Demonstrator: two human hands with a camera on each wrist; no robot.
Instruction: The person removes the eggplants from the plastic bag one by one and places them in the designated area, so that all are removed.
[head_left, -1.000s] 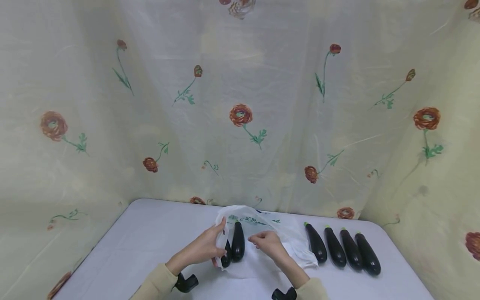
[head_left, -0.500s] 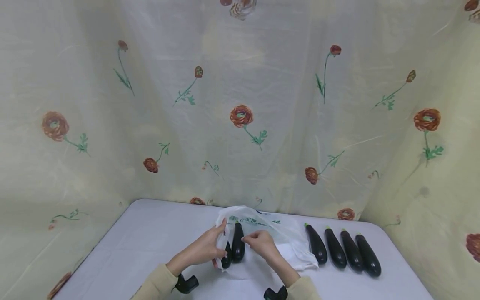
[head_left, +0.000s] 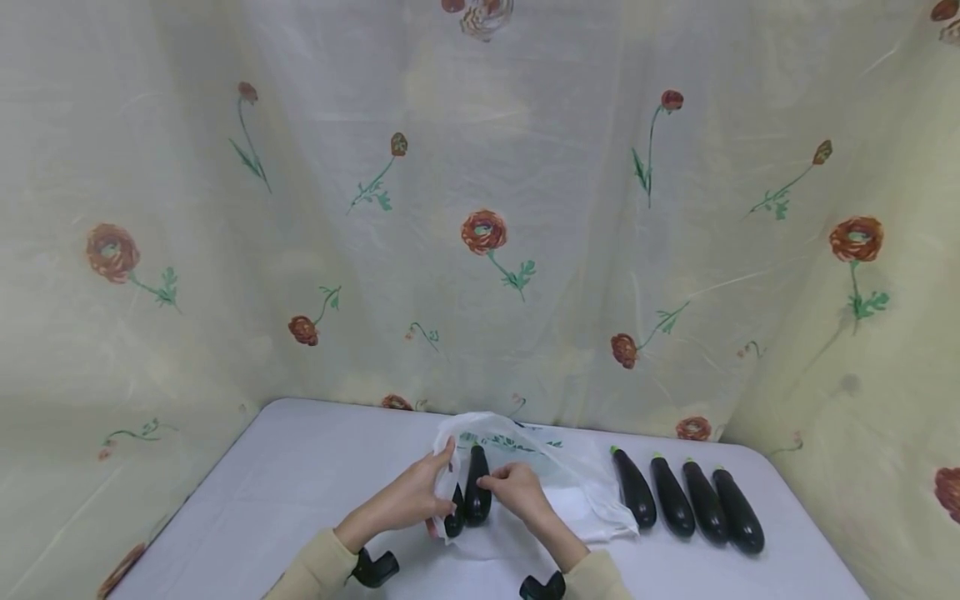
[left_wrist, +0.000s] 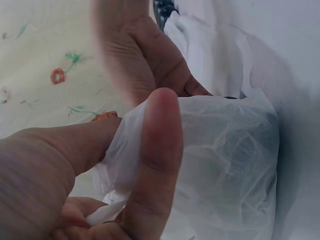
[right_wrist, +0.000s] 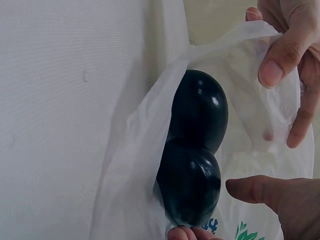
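Observation:
A white translucent plastic bag (head_left: 585,490) with green print lies at the table's middle, its mouth towards me. Two dark eggplants lie side by side inside, the left eggplant (head_left: 454,514) partly behind the bag's edge and the right eggplant (head_left: 476,493) in fuller view. My left hand (head_left: 408,497) holds the bag's left edge up, the plastic caught between thumb and fingers. My right hand (head_left: 520,490) reaches into the mouth beside the right eggplant. In the right wrist view its fingertips (right_wrist: 187,233) touch that eggplant, while the thumb (right_wrist: 250,190) stands apart from it.
To the bag's right lie several more eggplants (head_left: 671,496) in a row, green stem ends pointing away. The nearest one almost meets the bag's edge. A white cloth covers the table (head_left: 322,467). A flowered curtain (head_left: 555,250) hangs behind and at both sides.
My right hand has moved left across the bag's mouth, up to the right eggplant. The left hand keeps its hold on the bag, and the eggplants stay where they were.

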